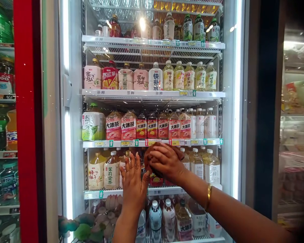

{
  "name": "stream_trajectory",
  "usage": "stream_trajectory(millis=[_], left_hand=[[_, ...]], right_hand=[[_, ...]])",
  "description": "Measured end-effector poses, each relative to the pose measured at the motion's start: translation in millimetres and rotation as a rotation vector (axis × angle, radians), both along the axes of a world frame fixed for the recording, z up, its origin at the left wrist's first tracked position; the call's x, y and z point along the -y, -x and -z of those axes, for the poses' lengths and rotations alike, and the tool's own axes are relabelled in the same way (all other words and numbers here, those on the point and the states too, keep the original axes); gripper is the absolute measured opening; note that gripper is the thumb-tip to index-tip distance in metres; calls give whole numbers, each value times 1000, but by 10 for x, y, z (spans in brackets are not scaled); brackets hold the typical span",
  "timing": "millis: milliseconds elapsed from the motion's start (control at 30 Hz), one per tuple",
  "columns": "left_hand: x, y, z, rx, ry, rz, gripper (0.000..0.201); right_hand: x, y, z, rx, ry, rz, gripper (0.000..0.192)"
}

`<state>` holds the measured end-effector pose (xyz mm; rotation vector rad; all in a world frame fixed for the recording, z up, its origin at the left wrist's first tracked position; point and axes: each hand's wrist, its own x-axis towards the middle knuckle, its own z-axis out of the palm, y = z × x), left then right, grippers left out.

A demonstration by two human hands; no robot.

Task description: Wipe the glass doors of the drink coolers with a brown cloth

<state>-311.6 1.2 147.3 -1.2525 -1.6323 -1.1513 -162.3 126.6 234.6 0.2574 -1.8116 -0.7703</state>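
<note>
My right hand is closed on a brown cloth and presses it against the glass door of a drinks fridge, at the height of the fourth shelf. A gold bangle sits on that wrist. Just left of the cloth, my left hand lies flat on the glass with its fingers spread and pointing up. Behind both hands stand bottles with red labels, partly hidden.
The fridge holds rows of tea and juice bottles on white wire shelves with price tags. A red-framed cooler with green and dark bottles stands to the left. A dark door frame and another chilled case are on the right.
</note>
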Motion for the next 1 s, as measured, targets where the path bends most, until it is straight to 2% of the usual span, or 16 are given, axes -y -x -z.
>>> stream_trajectory(millis=[67,133,233,300,367,433,500,567,633,733,833,867,933,1000], left_hand=[[42,12,-28,-7,15,-7,72],[73,12,-64,-27,27,2,72],[80,-5,-114,-59,15,33,71],[56,-16,-128,-66,-5,47,71],[19,-19,-121,-57,-19,48,71],[-13,-12,-98,-46,-22,40,70],[-27,-2,-72,-45,-12,32,69],[-21,0,-54,-48,0,25,70],[-10,-19,-42,-49,14,28,70],[-21,-82,-21,-46,39,49,71],[-68,-157,7,-44,54,74,72],[-84,-176,14,-41,55,81,72],[-101,-199,15,-31,52,91,72],[-96,-200,3,-28,45,91,71]], right_hand=[[-88,-192,152,56,-62,11,17],[-221,-388,144,23,-68,18,18],[-335,-458,-122,-111,44,56,13],[-285,-319,-311,-213,156,82,23],[-155,-120,-373,-250,197,85,25],[-16,17,-266,-181,123,71,17],[56,3,-42,-44,5,66,16],[20,-163,186,59,-61,64,20],[-107,-390,307,65,-70,37,19],[-298,-590,211,-72,39,43,9],[-286,-466,-7,-234,228,106,22],[-235,-379,-39,-258,249,107,22],[-111,-224,19,-196,185,102,16],[-27,-183,230,-39,40,111,17]])
